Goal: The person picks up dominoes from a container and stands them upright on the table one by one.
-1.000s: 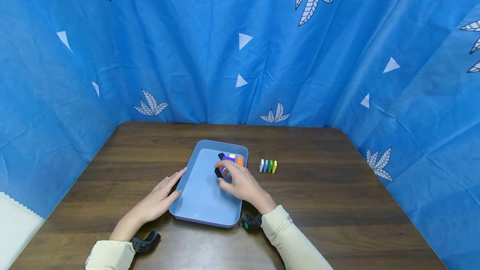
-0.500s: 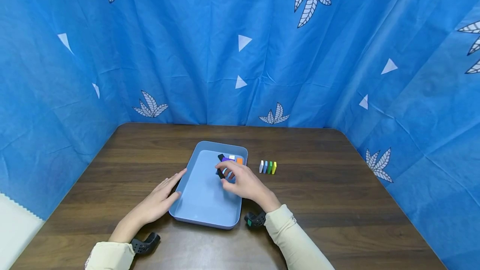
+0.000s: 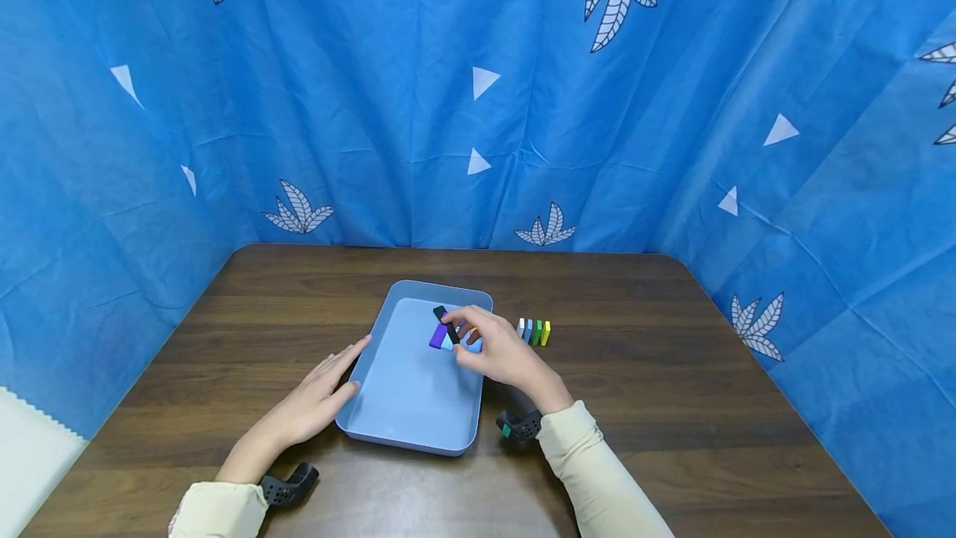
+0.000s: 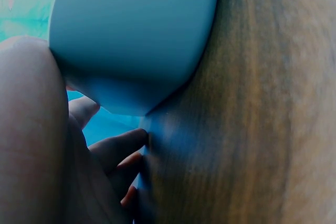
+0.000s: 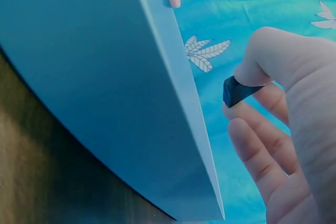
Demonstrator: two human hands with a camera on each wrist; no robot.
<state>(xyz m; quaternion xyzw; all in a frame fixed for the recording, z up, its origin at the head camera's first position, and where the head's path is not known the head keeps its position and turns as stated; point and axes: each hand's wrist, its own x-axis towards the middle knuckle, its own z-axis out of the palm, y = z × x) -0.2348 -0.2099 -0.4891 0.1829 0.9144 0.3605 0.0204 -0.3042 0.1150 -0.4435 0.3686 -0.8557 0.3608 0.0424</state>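
Note:
A blue tray (image 3: 403, 405) lies on the table. My left hand (image 3: 309, 405) rests against its left side with the fingers extended; in the left wrist view the thumb touches the tray's wall (image 4: 136, 30). Over the tray's far right part, my right hand (image 3: 500, 347) pinches a black block (image 3: 453, 335) between thumb and fingers. In the right wrist view, the end of that black block (image 5: 237, 92) sticks out past the thumb. Beneath it lie another black block (image 3: 439, 311), a purple block (image 3: 436, 338) and a light blue block (image 3: 447, 344). The right hand partly hides other coloured blocks.
Right of the tray, a short row of small blocks stands upright on the wooden table (image 3: 635, 372): a white block (image 3: 521, 327), a blue block (image 3: 529, 330), a green block (image 3: 537, 332) and a yellow block (image 3: 546, 333). A blue curtain (image 3: 373, 106) encloses the far side.
My right hand has moved right and slightly away from me, carrying the black block, which has turned. The purple and light blue blocks now show more. My left hand stays put.

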